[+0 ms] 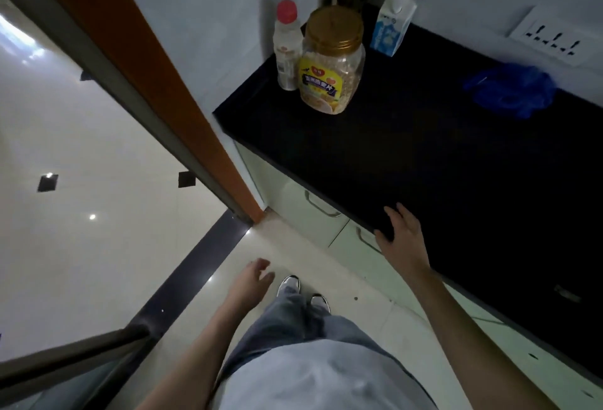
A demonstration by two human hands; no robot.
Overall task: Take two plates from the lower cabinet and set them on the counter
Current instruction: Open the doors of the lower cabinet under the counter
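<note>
Spanning the right side of the view, the black table (424,155) has a bare stretch along its middle and front. Below its edge the lower cabinet (293,200) shows pale doors, both shut, each with a metal handle (321,205). No plate is in view, so the plates are presumably behind those doors.

The right grip (403,233) is wide, fingers spread over the table's front edge and holding nothing; whether it touches the edge I cannot tell. The left grip (254,279) hangs loosely curled above the floor, also holding nothing.

A gold-lidded jar (332,60), a bottle (287,47) and a carton (391,22) stand at the far left end, with a blue bundle (512,89) to the right.

The task looks barely begun. The person stands close to the doors, so one could swing into the legs. Two stacked plates lifted from low down could slide apart, and setting them too far left could knock the jar.
</note>
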